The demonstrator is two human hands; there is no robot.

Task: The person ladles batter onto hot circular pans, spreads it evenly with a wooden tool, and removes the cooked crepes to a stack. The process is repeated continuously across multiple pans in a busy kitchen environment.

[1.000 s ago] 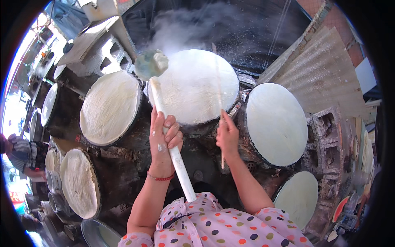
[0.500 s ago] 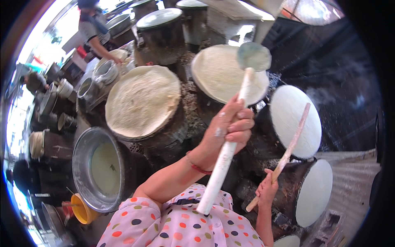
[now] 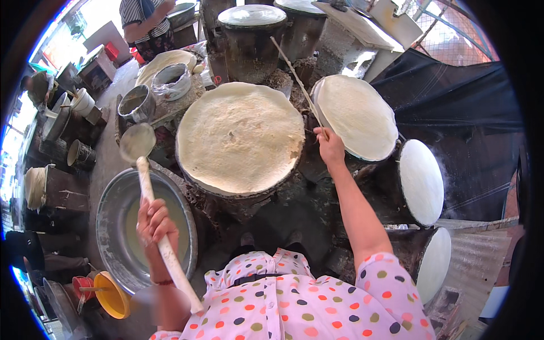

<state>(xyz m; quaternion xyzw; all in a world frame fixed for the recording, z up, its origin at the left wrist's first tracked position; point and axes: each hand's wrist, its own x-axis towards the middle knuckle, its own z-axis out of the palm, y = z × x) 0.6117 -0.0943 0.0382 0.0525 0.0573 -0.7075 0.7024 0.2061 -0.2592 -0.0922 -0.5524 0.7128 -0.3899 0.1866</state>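
My left hand (image 3: 156, 224) is wrapped round the long pale handle of a ladle (image 3: 137, 141). The ladle's round bowl hangs by the far rim of a metal basin (image 3: 191, 241) that holds pale liquid batter (image 3: 169, 211). In my right hand (image 3: 331, 149) is a thin wooden stick (image 3: 295, 73), pointing away from me. It runs along the left edge of a large round flatbread (image 3: 358, 118) on the back-right drum stove; whether it touches the edge I cannot tell. A bigger, browner flatbread (image 3: 241, 136) covers the round griddle in front of me.
Two white rounds (image 3: 422, 182) (image 3: 435, 266) lie on drum stoves at my right. Lidded drums (image 3: 252, 48) stand behind. At far left are a metal pot (image 3: 136, 105), a plastic-lined pot (image 3: 171, 82) and a yellow bucket (image 3: 112, 294). A person (image 3: 146, 25) stands at the back left.
My left hand and the ladle have swung left, from over the middle to the basin. My right hand has moved forward with the stick to the back-right flatbread. My view has shifted.
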